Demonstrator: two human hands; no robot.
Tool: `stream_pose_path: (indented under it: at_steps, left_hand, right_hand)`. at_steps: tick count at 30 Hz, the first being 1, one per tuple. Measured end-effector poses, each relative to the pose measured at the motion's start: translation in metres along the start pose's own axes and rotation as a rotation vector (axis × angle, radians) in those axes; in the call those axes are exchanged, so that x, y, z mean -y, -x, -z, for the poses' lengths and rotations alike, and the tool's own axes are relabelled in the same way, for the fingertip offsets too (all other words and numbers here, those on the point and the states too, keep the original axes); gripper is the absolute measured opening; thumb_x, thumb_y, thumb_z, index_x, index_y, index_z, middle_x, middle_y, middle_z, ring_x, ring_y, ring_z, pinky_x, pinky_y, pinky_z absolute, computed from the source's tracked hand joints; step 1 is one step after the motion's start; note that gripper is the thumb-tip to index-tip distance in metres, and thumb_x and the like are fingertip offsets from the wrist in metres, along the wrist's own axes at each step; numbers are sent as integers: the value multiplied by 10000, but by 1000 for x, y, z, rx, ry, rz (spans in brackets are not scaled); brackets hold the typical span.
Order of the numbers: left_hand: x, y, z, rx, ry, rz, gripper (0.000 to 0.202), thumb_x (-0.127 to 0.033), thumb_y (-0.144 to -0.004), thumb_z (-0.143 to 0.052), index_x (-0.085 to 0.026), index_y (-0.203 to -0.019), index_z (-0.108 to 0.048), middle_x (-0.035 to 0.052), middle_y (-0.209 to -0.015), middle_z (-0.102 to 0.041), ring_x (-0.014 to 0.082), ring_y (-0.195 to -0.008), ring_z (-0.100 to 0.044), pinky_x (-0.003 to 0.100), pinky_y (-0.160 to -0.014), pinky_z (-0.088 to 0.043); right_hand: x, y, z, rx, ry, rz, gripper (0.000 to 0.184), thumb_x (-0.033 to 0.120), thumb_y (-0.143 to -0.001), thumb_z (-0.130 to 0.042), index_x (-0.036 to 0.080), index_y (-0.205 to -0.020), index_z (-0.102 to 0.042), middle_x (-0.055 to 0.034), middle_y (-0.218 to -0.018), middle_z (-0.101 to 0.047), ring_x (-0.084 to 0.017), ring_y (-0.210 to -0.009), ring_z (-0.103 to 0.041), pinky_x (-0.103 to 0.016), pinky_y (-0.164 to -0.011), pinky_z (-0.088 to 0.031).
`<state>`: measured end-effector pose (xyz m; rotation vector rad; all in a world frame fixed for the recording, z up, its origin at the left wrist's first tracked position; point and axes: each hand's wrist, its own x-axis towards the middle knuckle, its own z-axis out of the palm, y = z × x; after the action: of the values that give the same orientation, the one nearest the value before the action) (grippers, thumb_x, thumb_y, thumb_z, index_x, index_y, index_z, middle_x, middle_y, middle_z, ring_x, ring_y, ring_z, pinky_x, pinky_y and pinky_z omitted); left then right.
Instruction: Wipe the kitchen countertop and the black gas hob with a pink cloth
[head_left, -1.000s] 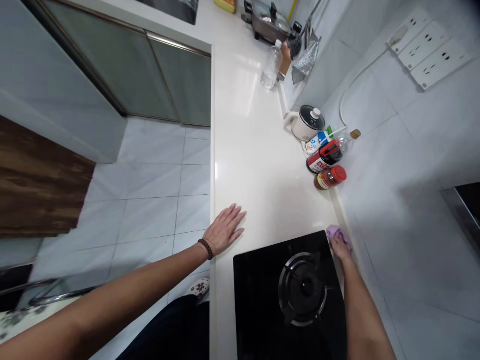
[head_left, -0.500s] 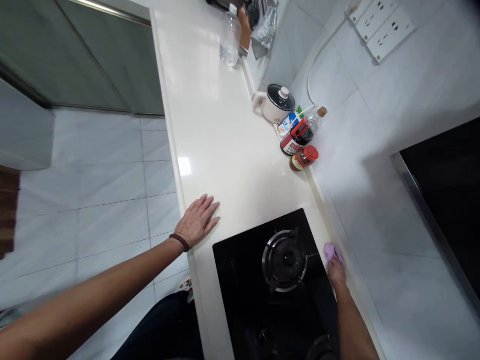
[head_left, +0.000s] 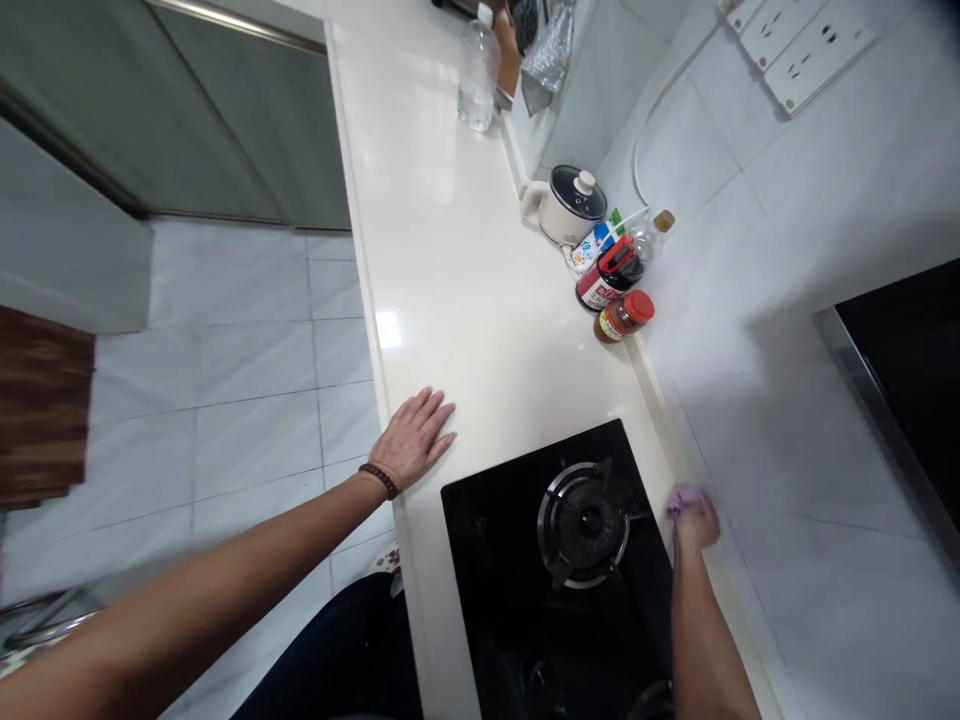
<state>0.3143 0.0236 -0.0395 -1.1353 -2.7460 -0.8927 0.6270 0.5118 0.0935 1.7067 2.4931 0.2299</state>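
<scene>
My left hand (head_left: pixel 412 437) lies flat on the white countertop (head_left: pixel 480 320) near its front edge, fingers spread and holding nothing. A dark beaded bracelet circles that wrist. My right hand (head_left: pixel 697 522) is closed around a purple cloth (head_left: pixel 684 497), on the strip of counter behind the stove and close to the wall. This hand is a little blurred, and part of the cloth is hidden under it. Between my two arms sits the black gas stove (head_left: pixel 495 560), with a round burner (head_left: pixel 585 523) showing.
Along the wall stand a red-lidded jar (head_left: pixel 624 316), a dark bottle with a red handle (head_left: pixel 606 280), a clear bottle (head_left: pixel 651 238) and a small electric pot (head_left: pixel 570 208). Farther back is a large plastic bottle (head_left: pixel 478 75). A dark panel (head_left: pixel 907 370) juts out at right.
My right hand has shifted toward the wall with the cloth, its wrist turned. My left hand stays in place on the counter. The whole view has swung slightly left.
</scene>
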Motion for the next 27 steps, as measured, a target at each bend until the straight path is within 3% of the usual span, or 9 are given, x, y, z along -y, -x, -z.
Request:
stream_pose_path:
  at_steps: [4,7,10,14,16,19,22,24,27]
  left_hand:
    - [-1,0,2,-2,-34,1,551,-484,-1067,-440,-160,-1479,-606,182,-1624,-535,362,-1590,-365,608,-1284,-337]
    - [-2,0,2,2,-35,9,547,-489,-1067,-430,-169,-1474,-606,169,-1619,-541,353,-1593,-360,599,-1288,-336]
    - [-2,-1,2,10,-24,16,553,-490,-1063,-429,-155,-1464,-611,181,-1609,-545,362,-1591,-358,600,-1291,-327]
    - [-3,-2,3,24,-6,24,563,-495,-1058,-436,-151,-1471,-604,187,-1616,-534,372,-1594,-346,610,-1292,-313]
    - [-3,-3,4,32,3,31,556,-490,-1052,-443,-167,-1479,-598,174,-1619,-534,369,-1598,-337,612,-1295,-303]
    - [-5,-4,5,43,-1,42,555,-489,-1045,-450,-178,-1481,-599,164,-1625,-529,368,-1604,-325,608,-1300,-289]
    - [-6,-5,6,62,-16,54,570,-508,-1039,-462,-176,-1480,-603,164,-1637,-518,367,-1608,-319,603,-1306,-281]
    - [-6,-5,7,76,-18,62,582,-515,-1033,-472,-165,-1479,-604,173,-1643,-509,369,-1610,-316,602,-1309,-275]
    - [-6,-5,7,85,-17,71,587,-517,-1032,-472,-158,-1476,-607,182,-1644,-506,368,-1608,-321,604,-1309,-276]
  right_hand:
    - [81,-58,-10,-66,-121,93,704,219,-937,-222,-11,-1489,-593,-250,-1489,-640,-323,-1408,-589,-417,-1166,-470]
    - [97,-76,-9,-33,-172,222,678,224,-955,-234,24,-1486,-605,-200,-1541,-614,-265,-1475,-517,-363,-1214,-413]
    - [59,-62,-12,56,-160,262,660,286,-978,-248,49,-1461,-630,-189,-1523,-631,-261,-1454,-536,-354,-1191,-436]
    - [-55,2,-16,241,-59,140,607,347,-917,-342,107,-1299,-748,-218,-1278,-761,-337,-1214,-711,-433,-1060,-548]
    - [-116,40,-16,322,-8,66,538,333,-841,-417,188,-1195,-795,-184,-1269,-773,-344,-1175,-739,-440,-1015,-581]
    - [-178,77,-20,422,46,-34,361,308,-768,-470,306,-888,-811,-133,-996,-822,-370,-1001,-789,-495,-911,-625]
    - [-185,79,-29,479,50,-41,293,303,-788,-473,341,-775,-763,-84,-876,-814,-358,-944,-797,-505,-895,-635]
    - [-162,63,-33,490,54,13,317,315,-837,-465,310,-890,-778,-83,-1004,-825,-325,-1000,-794,-462,-918,-628]
    - [-105,28,-33,472,74,104,390,334,-892,-476,207,-1124,-763,-133,-1205,-792,-289,-1064,-774,-389,-931,-601]
